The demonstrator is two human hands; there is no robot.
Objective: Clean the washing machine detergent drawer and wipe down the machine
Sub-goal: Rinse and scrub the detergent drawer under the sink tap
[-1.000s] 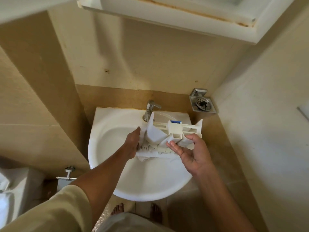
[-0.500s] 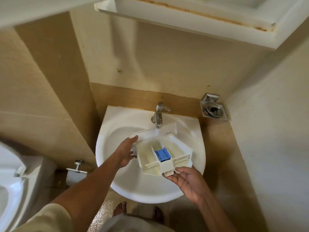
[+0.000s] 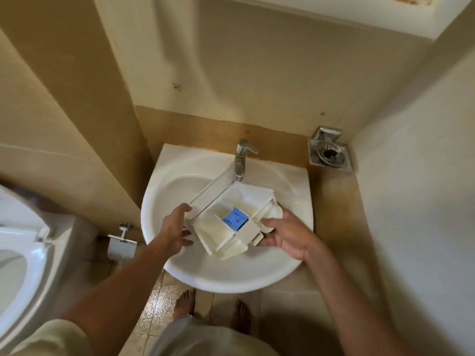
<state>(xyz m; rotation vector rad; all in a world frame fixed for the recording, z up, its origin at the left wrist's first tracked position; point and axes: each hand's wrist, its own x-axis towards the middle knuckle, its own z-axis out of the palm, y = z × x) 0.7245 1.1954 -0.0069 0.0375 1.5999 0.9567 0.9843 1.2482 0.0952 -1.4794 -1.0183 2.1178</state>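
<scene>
Over the sink (image 3: pixel 231 281), our left hand (image 3: pixel 174 227) and right hand (image 3: pixel 288 235) grip the drawer (image 3: pixel 246 199) by its ends, just under the tap (image 3: pixel 240 160).

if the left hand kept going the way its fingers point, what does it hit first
The white plastic detergent drawer: the left hand grips the end of its long front panel. Past that lies the chrome tap, though depth is unclear.

Both arms reach forward — left hand (image 3: pixel 174 228) and right hand (image 3: pixel 288 235) grip the drawer's (image 3: pixel 209 224) opposite ends, fingers curled.
</scene>
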